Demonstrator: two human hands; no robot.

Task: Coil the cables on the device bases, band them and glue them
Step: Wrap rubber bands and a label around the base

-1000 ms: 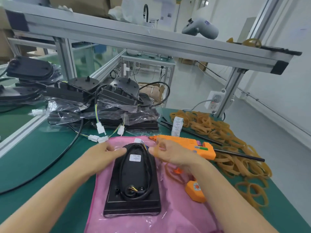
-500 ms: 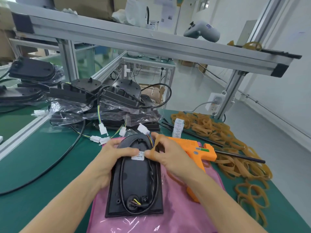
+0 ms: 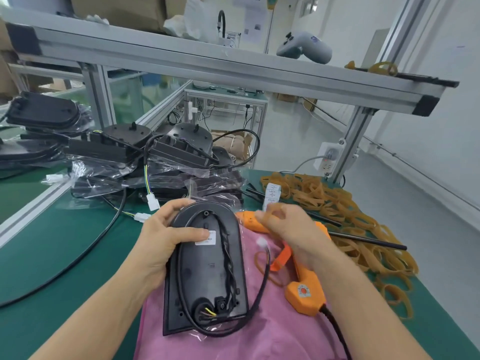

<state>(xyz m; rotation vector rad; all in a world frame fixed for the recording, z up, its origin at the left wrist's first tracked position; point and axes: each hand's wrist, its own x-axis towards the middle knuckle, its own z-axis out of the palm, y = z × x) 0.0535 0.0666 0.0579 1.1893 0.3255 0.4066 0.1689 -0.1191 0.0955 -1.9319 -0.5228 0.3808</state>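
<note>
Left grip (image 3: 166,245) clamped on black oval plastic base (image 3: 205,268); right grip (image 3: 288,229) blurred, state indeterminate. Black cable (image 3: 259,289) partly coiled; banding, gluing outstanding.

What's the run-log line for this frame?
left hand: grips device base, thumb on label | right hand: pinches rubber band, blurred | cable: coiled, not banded | glue gun: on pink cloth

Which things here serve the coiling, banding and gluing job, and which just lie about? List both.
In use: device base gripped by left hand; its black cable; rubber band in right hand; orange glue gun; rubber band pile.

Idle: grey controller; power strip; cardboard boxes.
</note>
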